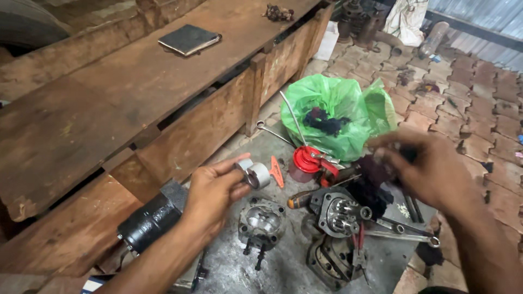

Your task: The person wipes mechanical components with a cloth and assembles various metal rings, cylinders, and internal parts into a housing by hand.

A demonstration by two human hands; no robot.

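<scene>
Pinched at its rim by the left hand (215,190), the small metal ring (254,174) above the pump housing (262,220) seems rigid, oily, slippery; the right hand (430,169) is closed on a dark rag (370,185)

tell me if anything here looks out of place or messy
Nothing looks spilled or broken. Pump housings and wrenches lie scattered on the floor. The left hand holds a small metal cylinder; the right hand is blurred.

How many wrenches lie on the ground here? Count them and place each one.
2 that I can make out. One wrench lies below the right hand, beside the gear housing. Another wrench lies left of the green bag. The dark rag may hide more.
</scene>
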